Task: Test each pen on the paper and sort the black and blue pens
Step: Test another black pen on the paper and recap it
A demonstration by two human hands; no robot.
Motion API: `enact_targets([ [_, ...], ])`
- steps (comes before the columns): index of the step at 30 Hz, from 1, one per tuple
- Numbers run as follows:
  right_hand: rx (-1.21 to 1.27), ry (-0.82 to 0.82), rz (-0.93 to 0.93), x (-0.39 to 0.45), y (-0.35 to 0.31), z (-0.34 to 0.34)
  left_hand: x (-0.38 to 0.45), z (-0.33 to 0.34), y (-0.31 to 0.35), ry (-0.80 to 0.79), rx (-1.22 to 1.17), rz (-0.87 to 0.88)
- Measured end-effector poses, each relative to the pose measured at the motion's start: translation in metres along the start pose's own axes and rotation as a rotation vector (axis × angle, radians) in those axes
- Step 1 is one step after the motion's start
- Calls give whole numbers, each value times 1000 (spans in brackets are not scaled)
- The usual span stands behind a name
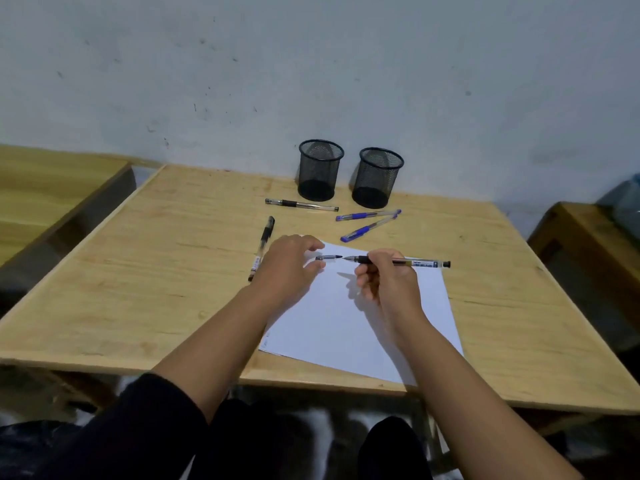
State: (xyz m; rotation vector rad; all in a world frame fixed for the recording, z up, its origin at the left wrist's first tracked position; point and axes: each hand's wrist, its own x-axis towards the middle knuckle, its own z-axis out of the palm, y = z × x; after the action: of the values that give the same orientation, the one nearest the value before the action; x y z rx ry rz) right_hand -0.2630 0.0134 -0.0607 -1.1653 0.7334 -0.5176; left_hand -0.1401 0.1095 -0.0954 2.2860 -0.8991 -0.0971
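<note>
— Pen [420, 262] under test: where is it, and who holds it?

— The right hand [382, 277] grips it by the dark grip section, fingers curled round the barrel. It lies level above the far edge of the paper [346, 323], tip pointing left, black end plug to the right. The tip is bare.

— And the left hand [289, 263]?

— It pinches the pen's cap [329, 257] between thumb and fingers, just left of the tip. Cap and tip are close; whether they touch cannot be told.

— Position of the paper?

— Flat on the counter [156, 271], near the front edge, right of centre, one corner overhanging that edge slightly.

— Remaining pens?

— One black pen [263, 244] lies left of the paper, partly under the left hand. A second black pen [301, 204] lies near the back edge, in front of the left mesh cup [320, 169]. Two blue pens [369, 221] lie in front of the right mesh cup [379, 177], their far ends meeting. Both cups stand upright at the back edge by the wall.
</note>
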Motion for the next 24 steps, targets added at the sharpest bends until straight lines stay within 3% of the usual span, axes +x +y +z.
enact_targets([
  [5, -93, 48, -48, 12, -3, -9, 17, 9, 0, -30, 65, 15],
  [15, -141, 54, -137, 23, -8, -12, 6, -6, 25, 142, -234, 21],
  [24, -82, -6, -203, 21, -13, -15, -1, -17, 33, 159, -246, 59],
])
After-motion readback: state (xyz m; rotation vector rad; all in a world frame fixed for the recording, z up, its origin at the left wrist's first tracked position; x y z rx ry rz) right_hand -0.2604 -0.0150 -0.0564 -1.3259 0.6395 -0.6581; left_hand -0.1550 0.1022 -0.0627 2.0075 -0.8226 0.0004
